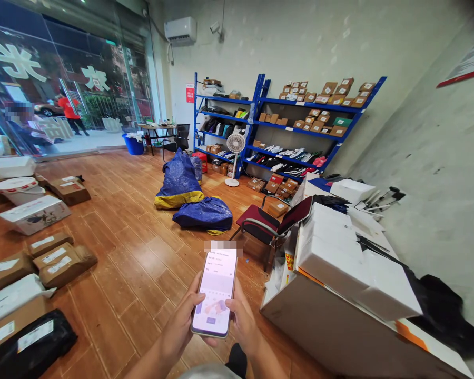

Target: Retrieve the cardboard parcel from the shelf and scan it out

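Note:
A smartphone (216, 292) with a lit screen is held upright low in the middle of the head view. My left hand (179, 326) wraps its left edge, thumb resting on the screen. My right hand (243, 321) grips its right edge, thumb against the side. Both hands are closed round the phone. Below it is wooden floor.
Parcels in brown wrap (61, 263) and boxes lie along the left floor. Blue sacks (189, 197) sit mid-floor. A red chair (268, 221) stands before a counter stacked with white foam boxes (339, 247). Blue shelves (300, 126), a standing fan (235, 158) and glass doors (63, 79) are behind.

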Demonstrator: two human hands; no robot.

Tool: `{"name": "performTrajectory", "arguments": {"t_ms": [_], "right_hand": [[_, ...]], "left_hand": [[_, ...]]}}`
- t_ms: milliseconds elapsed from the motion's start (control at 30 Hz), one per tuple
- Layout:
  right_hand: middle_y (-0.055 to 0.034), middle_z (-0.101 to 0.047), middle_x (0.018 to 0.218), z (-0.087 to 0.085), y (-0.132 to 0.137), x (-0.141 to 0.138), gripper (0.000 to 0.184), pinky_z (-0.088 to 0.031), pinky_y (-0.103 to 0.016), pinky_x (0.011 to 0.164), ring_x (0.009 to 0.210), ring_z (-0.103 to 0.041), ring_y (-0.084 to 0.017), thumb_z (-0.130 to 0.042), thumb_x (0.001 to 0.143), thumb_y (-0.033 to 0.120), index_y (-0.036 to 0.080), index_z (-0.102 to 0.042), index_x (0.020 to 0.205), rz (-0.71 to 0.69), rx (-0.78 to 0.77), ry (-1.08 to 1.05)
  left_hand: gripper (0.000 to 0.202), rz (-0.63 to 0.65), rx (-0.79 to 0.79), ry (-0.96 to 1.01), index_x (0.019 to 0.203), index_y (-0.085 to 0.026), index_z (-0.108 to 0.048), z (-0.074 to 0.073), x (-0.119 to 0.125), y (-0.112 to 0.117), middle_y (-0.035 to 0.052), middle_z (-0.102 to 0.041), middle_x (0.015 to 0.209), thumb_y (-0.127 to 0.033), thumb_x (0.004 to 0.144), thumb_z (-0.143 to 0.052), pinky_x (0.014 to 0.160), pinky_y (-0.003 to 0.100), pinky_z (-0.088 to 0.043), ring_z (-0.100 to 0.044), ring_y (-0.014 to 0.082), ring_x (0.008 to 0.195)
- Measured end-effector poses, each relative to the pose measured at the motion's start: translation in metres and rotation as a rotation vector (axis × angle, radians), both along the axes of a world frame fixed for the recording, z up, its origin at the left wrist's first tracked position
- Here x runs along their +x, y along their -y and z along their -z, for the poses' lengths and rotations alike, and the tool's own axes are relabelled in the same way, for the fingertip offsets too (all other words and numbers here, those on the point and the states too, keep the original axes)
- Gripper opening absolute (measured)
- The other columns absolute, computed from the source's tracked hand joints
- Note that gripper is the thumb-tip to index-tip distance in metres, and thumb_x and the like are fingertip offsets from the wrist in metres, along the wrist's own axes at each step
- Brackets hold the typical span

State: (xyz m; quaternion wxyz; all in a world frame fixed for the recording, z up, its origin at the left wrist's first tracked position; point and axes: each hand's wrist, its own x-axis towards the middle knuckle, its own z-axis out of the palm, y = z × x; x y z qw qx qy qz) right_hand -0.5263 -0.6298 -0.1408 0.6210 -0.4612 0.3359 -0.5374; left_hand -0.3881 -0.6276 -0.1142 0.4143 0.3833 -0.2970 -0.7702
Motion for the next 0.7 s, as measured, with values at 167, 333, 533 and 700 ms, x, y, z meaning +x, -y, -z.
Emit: {"name": "performTrajectory", "arguments": {"t_ms": [167, 333, 533, 700], "right_hand": [[-0.0026, -0.065, 0.105, 0.0005, -0.0007, 0.0000, 0.051, -0.047, -0.034, 0.076, 0.091, -0.059, -0.022, -0.046, 0.070, 0.019, 0.022, -0.045, 0.121, -0.035, 0.014, 0.051], [-0.0029, -0.065, 0.105, 0.0040, -0.0002, -0.0007, 0.050, -0.047, -0.035, 0.076, 0.090, -0.058, -0.023, -0.046, 0.071, 0.020, 0.023, -0.045, 0.121, -0.048, 0.021, 0.050], [-0.0033, -0.064, 0.107, 0.0051, -0.0011, -0.0025, 0.050, -0.046, -0.035, 0.078, 0.092, -0.057, -0.023, -0.047, 0.070, 0.021, 0.021, -0.047, 0.120, -0.052, 0.024, 0.043], [-0.0024, -0.066, 0.101, 0.0090, -0.0022, -0.0008, 0.046, -0.046, -0.033, 0.074, 0.086, -0.058, -0.020, -0.052, 0.072, 0.026, 0.022, -0.047, 0.117, -0.045, 0.045, 0.082]], "left_hand": [[0.082, 0.012, -0.012, 0.030, 0.144, -0.024, 0.006, -0.0016, -0.0005, 0.0000, 0.0131, -0.061, 0.112, -0.032, 0.081, -0.047, 0.043, 0.029, -0.053, -0.063, 0.0260, 0.081], [0.081, 0.011, -0.016, 0.051, 0.144, -0.023, 0.005, -0.0043, -0.0003, -0.0012, 0.0136, -0.059, 0.115, -0.032, 0.081, -0.046, 0.043, 0.030, -0.054, -0.063, 0.0271, 0.083], [0.078, -0.006, -0.010, 0.041, 0.144, -0.025, 0.004, -0.0032, 0.0000, -0.0039, 0.0132, -0.058, 0.117, -0.030, 0.082, -0.043, 0.042, 0.030, -0.053, -0.063, 0.0260, 0.081], [0.082, 0.041, -0.028, 0.017, 0.143, -0.025, 0.010, 0.0023, 0.0008, -0.0034, 0.0129, -0.059, 0.115, -0.032, 0.082, -0.044, 0.045, 0.031, -0.054, -0.063, 0.0259, 0.082]]}}
